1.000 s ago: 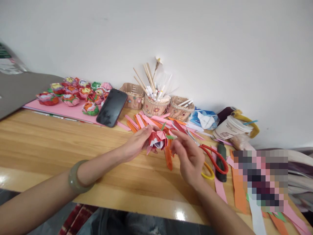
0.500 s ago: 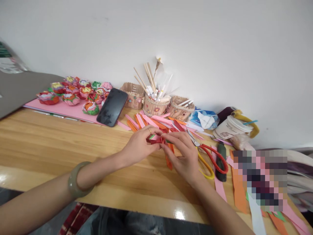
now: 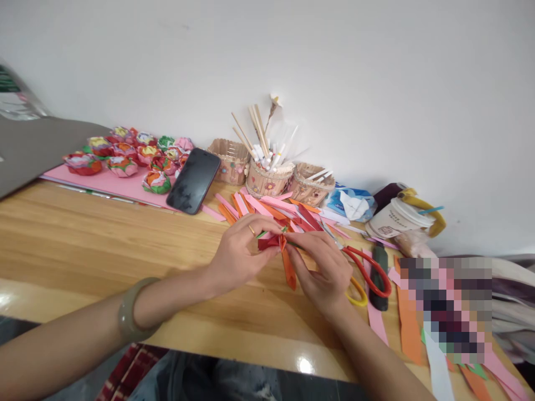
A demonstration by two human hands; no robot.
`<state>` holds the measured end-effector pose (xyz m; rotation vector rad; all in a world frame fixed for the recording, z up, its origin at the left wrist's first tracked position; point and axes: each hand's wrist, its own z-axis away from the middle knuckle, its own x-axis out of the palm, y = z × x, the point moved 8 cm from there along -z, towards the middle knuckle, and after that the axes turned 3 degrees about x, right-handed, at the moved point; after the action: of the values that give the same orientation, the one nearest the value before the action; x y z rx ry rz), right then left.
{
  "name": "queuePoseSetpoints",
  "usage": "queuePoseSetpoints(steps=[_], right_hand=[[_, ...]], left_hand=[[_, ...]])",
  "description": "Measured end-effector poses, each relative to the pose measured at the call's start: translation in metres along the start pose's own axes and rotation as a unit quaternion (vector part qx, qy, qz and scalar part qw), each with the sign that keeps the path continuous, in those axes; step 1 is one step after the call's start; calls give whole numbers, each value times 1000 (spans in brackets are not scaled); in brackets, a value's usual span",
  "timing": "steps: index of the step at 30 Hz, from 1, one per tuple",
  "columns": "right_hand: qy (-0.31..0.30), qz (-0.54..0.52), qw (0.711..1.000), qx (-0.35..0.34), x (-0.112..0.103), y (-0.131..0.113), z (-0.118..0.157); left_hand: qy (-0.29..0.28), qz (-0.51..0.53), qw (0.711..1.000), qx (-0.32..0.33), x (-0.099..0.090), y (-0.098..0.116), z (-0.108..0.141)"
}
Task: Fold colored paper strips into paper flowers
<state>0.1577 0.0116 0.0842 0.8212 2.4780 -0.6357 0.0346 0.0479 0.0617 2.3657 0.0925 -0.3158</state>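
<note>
Between my two hands is a small folded paper piece [image 3: 271, 243], mostly red with some green, held above the wooden table. My left hand [image 3: 242, 248], with a ring on one finger, pinches its left side. The fingertips of my right hand [image 3: 320, 264] press on its right side, beside the left fingertips. Behind the hands lies a pile of pink, orange and red paper strips [image 3: 251, 205]. Scissors with red and yellow handles [image 3: 368, 273] rest just right of my right hand, partly on a dark green tube [image 3: 379, 278].
Folded paper flowers [image 3: 121, 166] sit on pink sheets [image 3: 100, 186] at the left, beside a black phone [image 3: 194, 181]. Decorated baskets [image 3: 270, 181], a tissue pack [image 3: 353, 205] and a white cup [image 3: 397, 218] line the wall. Orange strips [image 3: 409, 328] lie right.
The folded piece has turned between my fingers and shows more red and orange. My right hand has shifted slightly right, and its fingers lie closer together.
</note>
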Motion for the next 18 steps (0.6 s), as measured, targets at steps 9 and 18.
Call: queuePoseSetpoints(steps=[9,18], right_hand=[[-19,-49,999,-12,3,-3,-1],[-40,-69,997,6,6,1,2]], left_hand=[[15,9,999,38,-1,5,1],[27,-13,998,46,-4,7,0]])
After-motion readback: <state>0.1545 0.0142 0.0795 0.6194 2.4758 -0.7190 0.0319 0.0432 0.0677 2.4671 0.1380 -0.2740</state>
